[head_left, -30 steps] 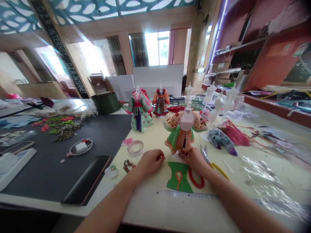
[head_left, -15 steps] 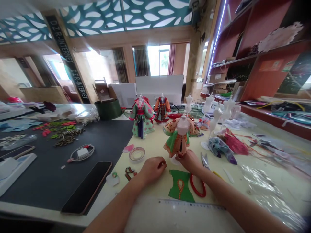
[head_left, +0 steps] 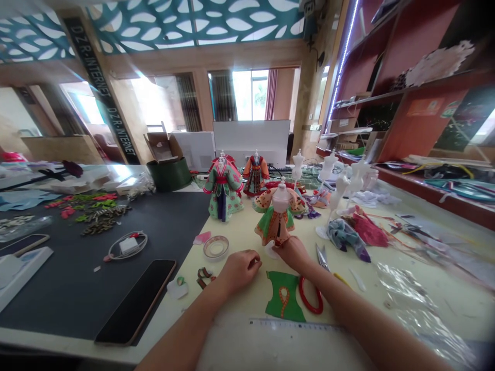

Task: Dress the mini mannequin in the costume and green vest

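A small white dress form (head_left: 281, 195) wears a peach and green doll robe (head_left: 274, 226) with wide, patterned sleeves. My right hand (head_left: 294, 255) is closed at the robe's lower hem and the stand below; its fingertips are partly hidden. My left hand (head_left: 240, 269) rests on the table left of the stand, fingers loosely curled and nothing visible in them. Between my forearms lies a flat green cloth piece (head_left: 275, 299) with an orange loop trim. Red-handled scissors (head_left: 311, 298) lie beside it, partly under my right forearm. A clear ruler (head_left: 288, 324) is nearest me.
Two dressed doll forms (head_left: 224, 193) stand behind, and bare white forms (head_left: 340, 193) at the right. Fabric scraps (head_left: 363, 229) and plastic bags (head_left: 406, 288) lie right. A tape roll (head_left: 215, 247), a phone (head_left: 137, 301) and a coiled cable (head_left: 128, 245) lie left.
The dressed form has shifted a little left, and my right hand has moved with it. My left hand stays in place on the table. The whole view has slid slightly.
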{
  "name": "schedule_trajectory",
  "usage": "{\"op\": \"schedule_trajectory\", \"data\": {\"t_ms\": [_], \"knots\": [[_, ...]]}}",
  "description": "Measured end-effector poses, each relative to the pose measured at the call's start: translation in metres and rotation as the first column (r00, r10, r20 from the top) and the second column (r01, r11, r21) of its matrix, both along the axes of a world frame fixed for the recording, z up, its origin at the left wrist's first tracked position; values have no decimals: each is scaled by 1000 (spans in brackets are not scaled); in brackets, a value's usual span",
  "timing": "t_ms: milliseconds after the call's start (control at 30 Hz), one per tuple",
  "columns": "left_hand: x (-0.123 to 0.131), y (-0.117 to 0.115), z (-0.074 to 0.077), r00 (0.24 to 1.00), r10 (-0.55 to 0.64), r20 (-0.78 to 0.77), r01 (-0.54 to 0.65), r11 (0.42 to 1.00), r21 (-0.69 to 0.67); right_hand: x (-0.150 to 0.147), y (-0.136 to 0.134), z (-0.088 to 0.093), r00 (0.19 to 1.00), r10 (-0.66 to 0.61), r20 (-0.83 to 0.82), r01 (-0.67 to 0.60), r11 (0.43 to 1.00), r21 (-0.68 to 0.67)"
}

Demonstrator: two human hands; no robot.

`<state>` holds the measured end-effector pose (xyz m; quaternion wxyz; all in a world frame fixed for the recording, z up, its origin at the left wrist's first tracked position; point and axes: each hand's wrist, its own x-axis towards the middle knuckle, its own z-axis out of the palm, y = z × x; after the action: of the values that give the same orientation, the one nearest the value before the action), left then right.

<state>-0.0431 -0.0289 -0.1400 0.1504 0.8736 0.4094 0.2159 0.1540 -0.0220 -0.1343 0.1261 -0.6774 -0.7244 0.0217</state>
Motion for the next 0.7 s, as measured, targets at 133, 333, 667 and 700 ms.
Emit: {"op": "schedule_trajectory", "data": {"t_ms": [133,333,667,700], "knots": [[0,0,0,1000,-14,-7,14,1000,13,4,-3,0,999,29,15,-29,999,25],[0,-2,1,999,-28,-33,28,999,18,19,-20,9,991,109,76,-113,992,59],[8,-17,6,992,-108,-63,114,989,92,23,-64,0,961,271,51,-264,848,460],[7,-18,8,991,-118,-65,124,987,102,22,-66,-2,951,309,26,-283,830,481]]}}
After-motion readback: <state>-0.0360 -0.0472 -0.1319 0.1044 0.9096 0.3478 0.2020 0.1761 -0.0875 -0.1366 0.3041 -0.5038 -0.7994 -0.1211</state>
